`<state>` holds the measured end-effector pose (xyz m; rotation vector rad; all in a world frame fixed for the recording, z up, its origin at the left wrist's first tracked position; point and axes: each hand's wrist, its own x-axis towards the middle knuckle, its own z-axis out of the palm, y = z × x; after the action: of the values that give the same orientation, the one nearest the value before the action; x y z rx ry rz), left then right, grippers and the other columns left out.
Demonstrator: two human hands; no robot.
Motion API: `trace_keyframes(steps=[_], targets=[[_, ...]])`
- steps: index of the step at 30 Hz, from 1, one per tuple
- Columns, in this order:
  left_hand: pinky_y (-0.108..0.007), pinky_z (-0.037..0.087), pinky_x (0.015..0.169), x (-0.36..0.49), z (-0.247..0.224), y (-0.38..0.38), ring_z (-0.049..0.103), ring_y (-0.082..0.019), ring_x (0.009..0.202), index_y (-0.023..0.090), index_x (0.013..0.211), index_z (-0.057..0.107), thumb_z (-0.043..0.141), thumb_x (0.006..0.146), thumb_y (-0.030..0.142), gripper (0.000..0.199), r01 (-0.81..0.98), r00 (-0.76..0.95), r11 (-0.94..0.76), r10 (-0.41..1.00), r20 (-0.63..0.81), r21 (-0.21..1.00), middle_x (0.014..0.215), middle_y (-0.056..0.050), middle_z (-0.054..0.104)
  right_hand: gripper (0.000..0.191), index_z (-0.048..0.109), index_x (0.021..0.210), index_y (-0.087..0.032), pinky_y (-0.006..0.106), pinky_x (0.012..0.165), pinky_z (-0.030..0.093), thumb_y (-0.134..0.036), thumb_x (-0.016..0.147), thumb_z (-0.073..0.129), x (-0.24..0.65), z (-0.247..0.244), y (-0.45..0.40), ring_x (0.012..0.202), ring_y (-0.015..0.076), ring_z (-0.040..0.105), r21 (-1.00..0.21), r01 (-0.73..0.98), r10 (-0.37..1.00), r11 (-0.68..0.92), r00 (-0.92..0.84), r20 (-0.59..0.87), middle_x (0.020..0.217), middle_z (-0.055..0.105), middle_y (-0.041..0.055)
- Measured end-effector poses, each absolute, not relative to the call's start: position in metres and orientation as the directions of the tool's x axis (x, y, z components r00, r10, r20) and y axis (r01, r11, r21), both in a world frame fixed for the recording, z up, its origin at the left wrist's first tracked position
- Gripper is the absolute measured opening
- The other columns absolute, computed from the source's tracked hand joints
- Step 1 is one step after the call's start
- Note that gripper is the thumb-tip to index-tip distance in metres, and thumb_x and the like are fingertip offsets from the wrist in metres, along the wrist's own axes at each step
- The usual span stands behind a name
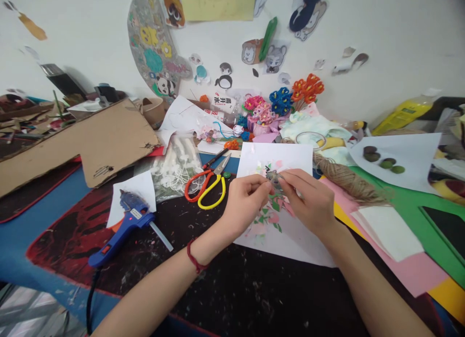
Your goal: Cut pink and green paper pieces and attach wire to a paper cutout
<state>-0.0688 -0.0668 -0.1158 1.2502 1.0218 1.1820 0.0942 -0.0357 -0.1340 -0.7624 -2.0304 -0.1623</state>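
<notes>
Both hands meet above a white sheet strewn with small pink and green paper scraps. A small greyish piece is pinched between them; its exact shape is too small to make out. My left hand, with a dark red cord bracelet at the wrist, grips its left side with thumb and forefinger. My right hand pinches its right side. Scissors with one red and one yellow handle lie just left of my left hand.
A blue glue gun rests on the left with its cable running down. Behind are cardboard, a plastic bag and beaded flowers. Twine, coloured paper and a dark phone-like object lie right.
</notes>
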Motion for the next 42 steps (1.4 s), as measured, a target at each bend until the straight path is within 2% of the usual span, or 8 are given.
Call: trace_keyframes(steps=[4, 9, 15, 20, 27, 31, 35, 42], targets=[[-0.019, 0.015, 0.033, -0.071, -0.111, -0.067, 0.019, -0.002, 0.032, 0.017, 0.066, 0.056, 0.056, 0.082, 0.027, 0.019, -0.248, 0.229, 0.151, 0.969, -0.093, 0.957, 0.041, 0.009, 0.03, 0.016, 0.065, 0.096, -0.021, 0.032, 0.074, 0.054, -0.014, 0.09, 0.052, 0.095, -0.134, -0.036, 0.08, 0.0194, 0.066, -0.082, 0.588, 0.389, 0.805, -0.418, 0.821, 0.083, 0.07, 0.0071], [-0.019, 0.018, 0.036, -0.074, -0.108, -0.067, 0.024, -0.002, 0.035, 0.016, 0.063, 0.058, 0.059, 0.08, 0.028, 0.021, -0.14, 0.203, 0.047, 0.979, -0.018, 0.989, 0.041, 0.008, 0.033, 0.014, 0.067, 0.092, -0.02, 0.032, 0.07, 0.053, -0.014, 0.089, 0.054, 0.096, -0.133, -0.038, 0.073, 0.0188, 0.064, -0.065, 0.576, 0.377, 0.815, -0.441, 0.814, 0.077, 0.069, 0.0067], [-0.02, 0.021, 0.038, -0.076, -0.107, -0.064, 0.028, -0.003, 0.038, 0.017, 0.063, 0.058, 0.056, 0.082, 0.031, 0.023, -0.017, 0.164, -0.1, 0.981, 0.102, 0.995, 0.043, 0.008, 0.035, 0.017, 0.068, 0.094, -0.022, 0.032, 0.074, 0.051, -0.023, 0.093, 0.051, 0.095, -0.126, -0.042, 0.083, 0.0196, 0.065, -0.381, 0.535, 0.601, 0.754, -0.327, 0.729, 0.09, 0.07, 0.0067], [-0.02, 0.021, 0.038, -0.08, -0.104, -0.063, 0.028, -0.004, 0.039, 0.017, 0.064, 0.058, 0.057, 0.081, 0.031, 0.022, -0.039, 0.176, -0.104, 0.978, 0.109, 0.994, 0.043, 0.007, 0.035, 0.027, 0.069, 0.098, -0.023, 0.033, 0.079, 0.049, -0.029, 0.098, 0.042, 0.094, -0.116, -0.045, 0.091, 0.0198, 0.063, -0.67, 0.341, 0.751, 0.659, -0.338, 0.567, 0.099, 0.069, 0.006], [-0.018, 0.02, 0.036, -0.082, -0.099, -0.064, 0.028, -0.003, 0.037, 0.017, 0.064, 0.058, 0.057, 0.081, 0.029, 0.021, -0.057, 0.236, -0.089, 0.967, 0.1, 0.994, 0.042, 0.007, 0.035, 0.021, 0.072, 0.089, -0.022, 0.032, 0.07, 0.052, -0.041, 0.084, 0.066, 0.098, -0.138, -0.034, 0.078, 0.0191, 0.063, -0.914, 0.06, 0.897, 0.401, -0.228, 0.379, 0.084, 0.069, 0.0036], [-0.018, 0.024, 0.036, -0.082, -0.099, -0.064, 0.031, -0.004, 0.038, 0.017, 0.064, 0.058, 0.056, 0.081, 0.029, 0.021, -0.053, 0.264, -0.106, 0.957, 0.117, 0.993, 0.043, 0.007, 0.038, 0.034, 0.069, 0.091, -0.021, 0.028, 0.056, 0.05, -0.044, 0.069, 0.079, 0.093, -0.144, -0.032, 0.066, 0.0153, 0.06, -0.976, -0.13, 0.959, 0.174, -0.202, 0.197, 0.078, 0.067, 0.0022], [-0.02, 0.029, 0.042, -0.083, -0.1, -0.063, 0.036, -0.006, 0.044, 0.017, 0.063, 0.058, 0.055, 0.082, 0.029, 0.022, -0.001, 0.263, -0.158, 0.953, 0.153, 0.987, 0.048, 0.004, 0.042, 0.038, 0.067, 0.095, -0.023, 0.023, 0.046, 0.045, -0.044, 0.067, 0.081, 0.091, -0.141, -0.034, 0.059, 0.0123, 0.056, -0.976, -0.185, 0.959, 0.115, -0.235, 0.158, 0.075, 0.064, -0.0005], [-0.024, 0.026, 0.048, -0.083, -0.103, -0.064, 0.033, -0.007, 0.049, 0.017, 0.062, 0.053, 0.051, 0.084, 0.023, 0.023, 0.283, 0.209, -0.355, 0.929, 0.304, 0.891, 0.051, 0.004, 0.04, 0.033, 0.07, 0.099, -0.022, 0.029, 0.059, 0.054, -0.039, 0.072, 0.078, 0.097, -0.141, -0.034, 0.072, 0.0154, 0.064, -0.985, -0.054, 0.952, 0.164, -0.254, 0.172, 0.091, 0.07, 0.0031]])
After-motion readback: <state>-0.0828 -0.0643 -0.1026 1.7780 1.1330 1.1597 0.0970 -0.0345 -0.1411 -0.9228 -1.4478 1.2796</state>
